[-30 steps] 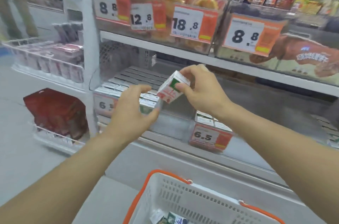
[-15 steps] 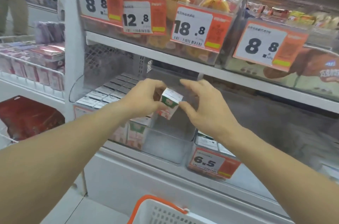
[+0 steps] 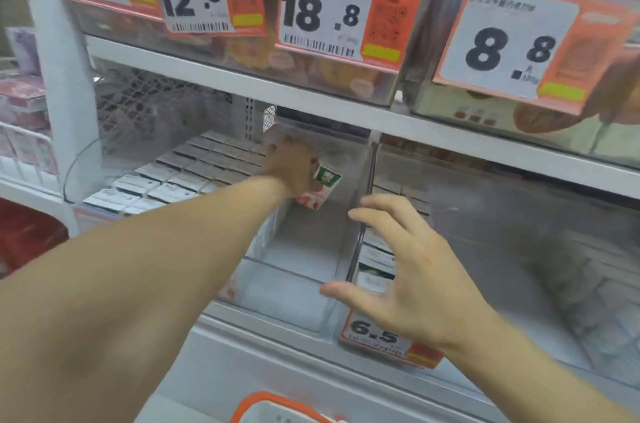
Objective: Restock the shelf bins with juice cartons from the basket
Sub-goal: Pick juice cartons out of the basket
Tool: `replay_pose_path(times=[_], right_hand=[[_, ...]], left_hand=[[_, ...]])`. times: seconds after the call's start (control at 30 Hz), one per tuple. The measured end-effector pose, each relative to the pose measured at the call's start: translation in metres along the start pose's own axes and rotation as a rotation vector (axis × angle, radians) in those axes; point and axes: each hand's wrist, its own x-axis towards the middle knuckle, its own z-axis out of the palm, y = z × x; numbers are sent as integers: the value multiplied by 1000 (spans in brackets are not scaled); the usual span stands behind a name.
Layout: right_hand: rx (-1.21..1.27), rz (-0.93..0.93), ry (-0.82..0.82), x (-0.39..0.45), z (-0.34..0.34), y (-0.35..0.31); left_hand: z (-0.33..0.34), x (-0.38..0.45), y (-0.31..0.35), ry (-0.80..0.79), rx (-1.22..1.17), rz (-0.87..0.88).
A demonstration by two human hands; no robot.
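My left hand [image 3: 290, 163] reaches deep into a clear shelf bin [image 3: 287, 298] and grips a small juice carton [image 3: 320, 185], white and red with a green top, tilted above the bin floor. My right hand [image 3: 405, 270] hovers in front of the bin's right wall with fingers spread and holds nothing. To the left of this bin, several rows of matching cartons [image 3: 180, 173] fill the neighbouring bin. Only the orange rim of the white basket [image 3: 273, 408] shows at the bottom edge.
A bin to the right with a 6.5 price tag [image 3: 377, 336] holds several cartons [image 3: 375, 256]. The shelf above [image 3: 242, 76] carries bins of packaged snacks behind price tags 12.8, 18.8 [image 3: 325, 7] and 8.8. A white upright post [image 3: 59, 76] stands at the left.
My left hand has taken the carton alone and carried it further back into the bin. My right hand has let go and drawn back, fingers spread. The view has moved closer to the shelf.
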Motion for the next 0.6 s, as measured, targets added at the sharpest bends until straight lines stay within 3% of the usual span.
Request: replay_pose_path(times=[0.13, 0.37, 0.6], right_hand=[[51, 20, 13, -2, 3, 1], [48, 13, 60, -3, 7, 1], [51, 30, 63, -3, 9, 0]], left_hand=[[3, 9, 0, -19, 37, -35], [6, 14, -1, 48, -157, 22], [7, 17, -4, 29, 68, -96]])
